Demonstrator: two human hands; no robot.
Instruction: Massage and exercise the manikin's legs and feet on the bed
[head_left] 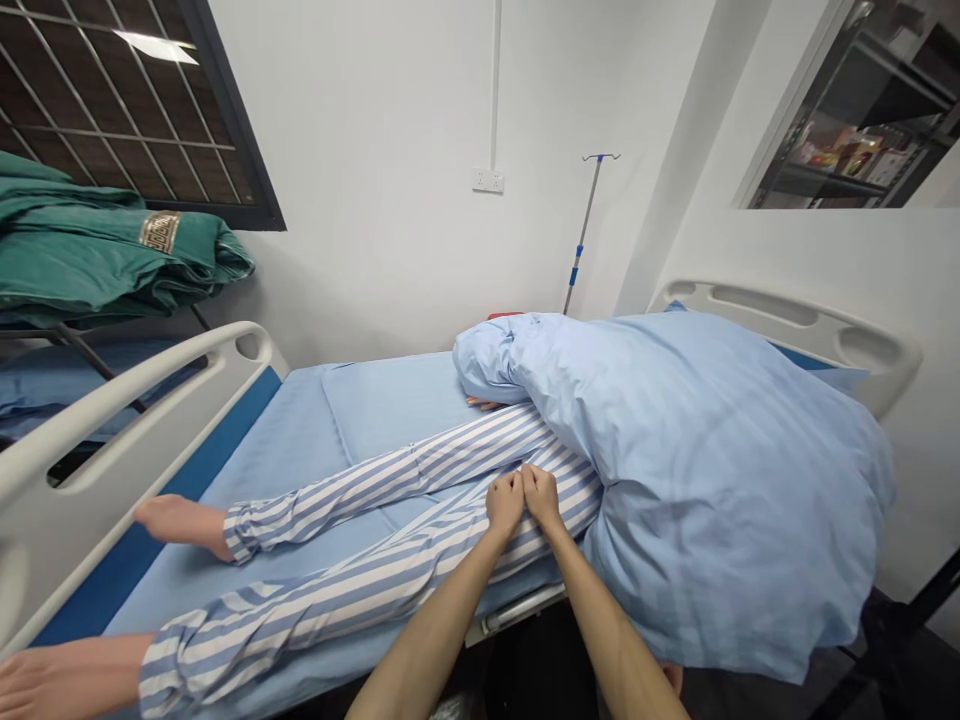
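Note:
A figure in blue-and-white striped trousers (390, 480) lies on a hospital bed, bare feet toward the left. A light blue duvet (697, 470) is bunched over its upper body. My left hand (505, 503) and my right hand (541, 495) rest side by side on the near thigh, at the edge of the duvet. Both hands have the fingers curled down into the striped cloth, which they appear to pinch. The figure's hand (484, 404) peeks out beyond the far thigh.
The bed has a light blue sheet (360, 405), a white footboard (112, 450) at left and a headboard (795, 325) at right. Folded green bedding (97, 250) lies on a neighbouring cot. An IV pole (585, 230) stands by the wall.

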